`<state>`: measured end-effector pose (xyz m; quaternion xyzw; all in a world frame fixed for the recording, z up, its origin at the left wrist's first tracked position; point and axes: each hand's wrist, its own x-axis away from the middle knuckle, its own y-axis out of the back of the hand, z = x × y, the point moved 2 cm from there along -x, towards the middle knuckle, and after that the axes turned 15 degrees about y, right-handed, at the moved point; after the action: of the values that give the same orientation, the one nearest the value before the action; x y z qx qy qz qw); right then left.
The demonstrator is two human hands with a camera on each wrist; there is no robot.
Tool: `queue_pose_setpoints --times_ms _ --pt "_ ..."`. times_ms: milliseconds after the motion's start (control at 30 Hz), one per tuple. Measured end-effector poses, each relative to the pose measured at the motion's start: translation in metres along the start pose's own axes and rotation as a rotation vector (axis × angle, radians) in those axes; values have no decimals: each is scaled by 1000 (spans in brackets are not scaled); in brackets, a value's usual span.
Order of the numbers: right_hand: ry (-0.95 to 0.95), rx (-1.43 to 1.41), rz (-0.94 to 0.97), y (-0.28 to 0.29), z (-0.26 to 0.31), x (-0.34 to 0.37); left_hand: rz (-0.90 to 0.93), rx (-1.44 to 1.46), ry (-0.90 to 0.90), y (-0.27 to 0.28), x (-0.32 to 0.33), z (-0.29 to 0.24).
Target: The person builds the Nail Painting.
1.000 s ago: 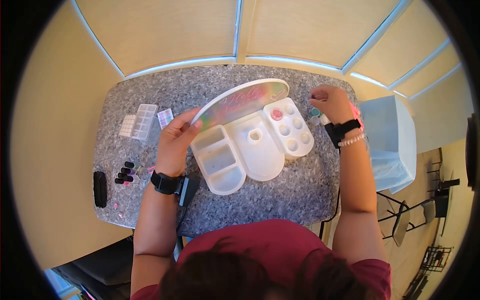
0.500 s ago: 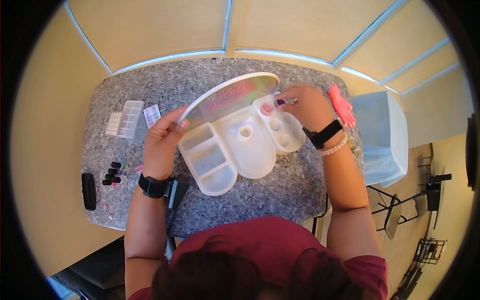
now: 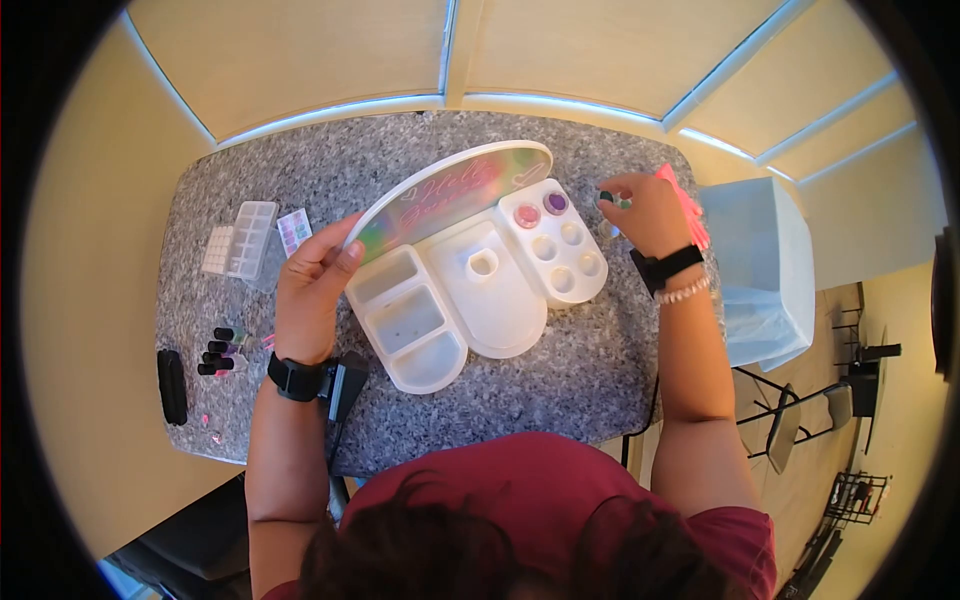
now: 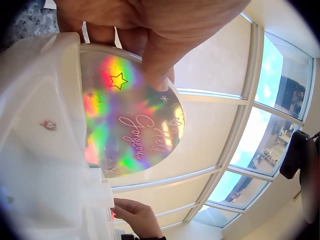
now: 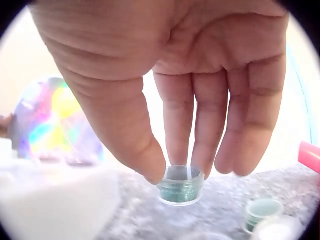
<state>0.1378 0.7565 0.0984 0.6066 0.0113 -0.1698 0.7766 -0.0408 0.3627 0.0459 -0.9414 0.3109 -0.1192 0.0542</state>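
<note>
Right hand first: thumb and fingertips have a small clear round jar of green glittery filling pinched between them, close to the rim. From where I stand, it's over the speckled grey surface, just beside the white plastic tray at the end with the six round wells; whether the jar's base clears the surface, I can't tell. Nor can I make out a lid on it, so I'd carry it level and go gently, with a pinch firm enough not to slip and no harder. Two of the wells hold a round jar of pink filling and a round jar of purple filling. Should the green one come over that way, I'd lower it straight down, base first, so the fingers don't knock its neighbours. Over on the other side, the left hand grips the edge of the upright arched panel with rainbow-sheen print, thumb on the printed face. A light, steady hold seems right there; a tug could shift the tray. Another small green-filled jar sits near the right hand, and I'd mind those fingertips around it.
</note>
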Motion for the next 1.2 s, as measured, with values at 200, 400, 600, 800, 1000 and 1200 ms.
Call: queue_pose_setpoints --times_ms 200,400,600,800,1000,1200 --pt "125 -435 -36 23 102 20 -9 -23 33 4 -2 2" --pt "268 -222 78 9 112 22 -4 -39 21 4 -2 1" --pt "335 -150 50 0 104 25 6 -69 37 4 -2 0" --pt "-75 170 -104 3 3 -1 -16 -58 26 6 0 2" --pt "-225 305 75 -21 -35 0 -3 -56 21 7 -1 1" --pt "26 -345 -134 13 43 11 9 -60 21 7 -3 1"
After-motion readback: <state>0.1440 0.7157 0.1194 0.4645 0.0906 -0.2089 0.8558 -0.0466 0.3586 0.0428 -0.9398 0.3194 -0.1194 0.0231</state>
